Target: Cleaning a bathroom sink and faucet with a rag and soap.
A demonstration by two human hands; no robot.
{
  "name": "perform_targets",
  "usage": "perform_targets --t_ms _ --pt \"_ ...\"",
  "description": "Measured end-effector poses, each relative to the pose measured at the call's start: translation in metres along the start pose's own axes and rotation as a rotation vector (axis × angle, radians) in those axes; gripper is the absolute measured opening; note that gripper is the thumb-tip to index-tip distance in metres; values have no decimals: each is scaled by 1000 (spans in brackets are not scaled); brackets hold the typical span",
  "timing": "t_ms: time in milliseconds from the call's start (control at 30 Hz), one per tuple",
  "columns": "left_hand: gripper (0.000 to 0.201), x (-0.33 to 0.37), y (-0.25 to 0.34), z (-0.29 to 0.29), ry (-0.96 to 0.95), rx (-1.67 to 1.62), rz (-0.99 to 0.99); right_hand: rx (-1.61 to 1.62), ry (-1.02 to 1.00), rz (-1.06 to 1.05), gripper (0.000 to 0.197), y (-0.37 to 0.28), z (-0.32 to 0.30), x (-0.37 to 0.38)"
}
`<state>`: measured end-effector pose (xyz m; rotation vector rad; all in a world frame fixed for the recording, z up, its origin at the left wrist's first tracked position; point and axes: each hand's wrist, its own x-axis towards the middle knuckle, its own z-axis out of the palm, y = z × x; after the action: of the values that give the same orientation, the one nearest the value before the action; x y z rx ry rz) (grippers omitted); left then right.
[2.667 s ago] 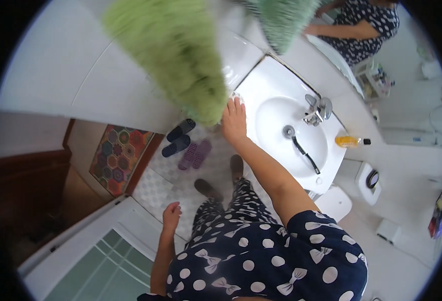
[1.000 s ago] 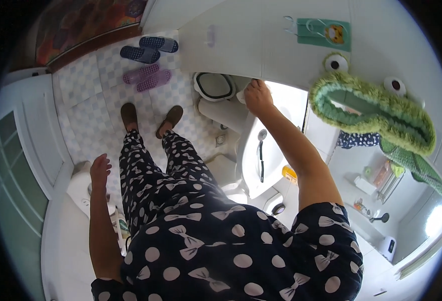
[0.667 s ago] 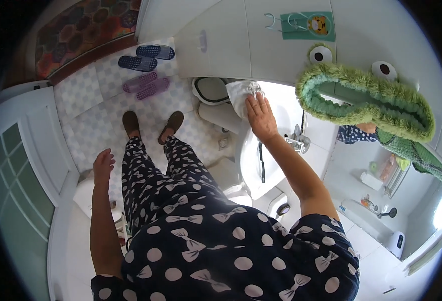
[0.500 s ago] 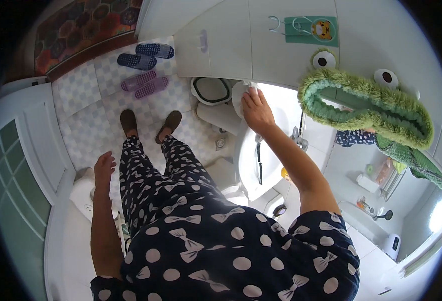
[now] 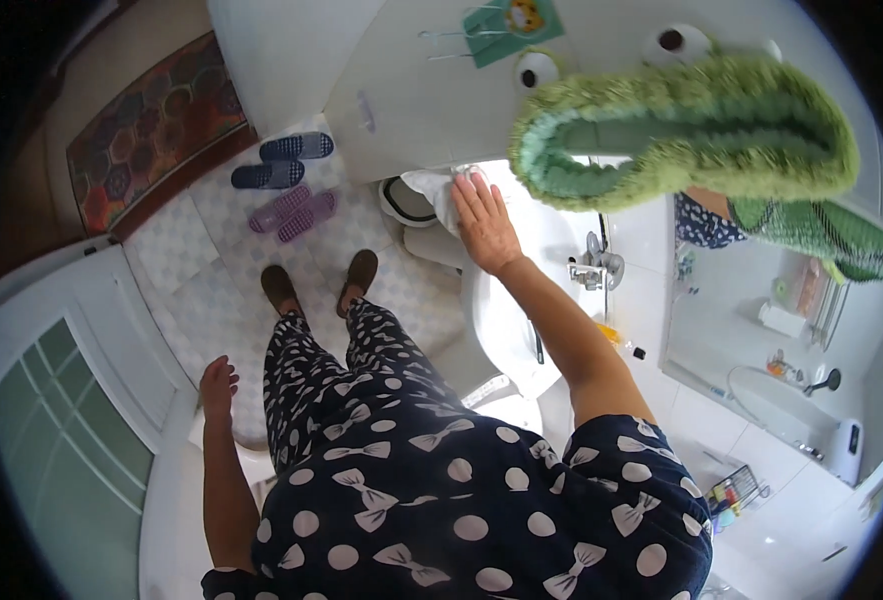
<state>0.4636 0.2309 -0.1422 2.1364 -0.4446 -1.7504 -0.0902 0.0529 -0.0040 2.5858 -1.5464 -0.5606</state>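
My right hand [image 5: 483, 225] lies palm down on a white cloth [image 5: 427, 186] at the far end of the white washbasin [image 5: 496, 315]. Its fingers are stretched out over the cloth, whose loose end hangs past the basin's edge above a bin [image 5: 393, 207]. Low at my left side hangs my left hand [image 5: 219, 385], fingers loosely bent and apart, with nothing visible in it. Right of my right forearm stands a chrome tap [image 5: 597, 268]. A slim dark-handled tool [image 5: 539, 347] in the basin is partly hidden by that forearm.
A fluffy green frog-eyed headband [image 5: 691, 130] hangs over the right side, before a mirror [image 5: 761, 340]. An orange bottle [image 5: 611, 333] stands behind the basin. Blue slippers [image 5: 296, 147] and purple slippers [image 5: 308, 215] lie on the tiled floor. A glazed door [image 5: 66, 430] is at left.
My right hand has shifted slightly left and flattened out, and more of the cloth now shows beyond the basin's edge. My view has turned, and the left hand appears lower.
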Motion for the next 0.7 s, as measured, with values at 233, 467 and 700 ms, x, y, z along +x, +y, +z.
perform_targets --t_ms 233,467,700 --pt "33 -16 80 34 -59 108 166 446 110 430 69 -13 17 -26" --pt "32 -46 118 53 -39 233 258 393 67 726 69 56 60 -34" --pt "32 -75 114 68 -51 432 237 430 25 999 71 127 96 -66"
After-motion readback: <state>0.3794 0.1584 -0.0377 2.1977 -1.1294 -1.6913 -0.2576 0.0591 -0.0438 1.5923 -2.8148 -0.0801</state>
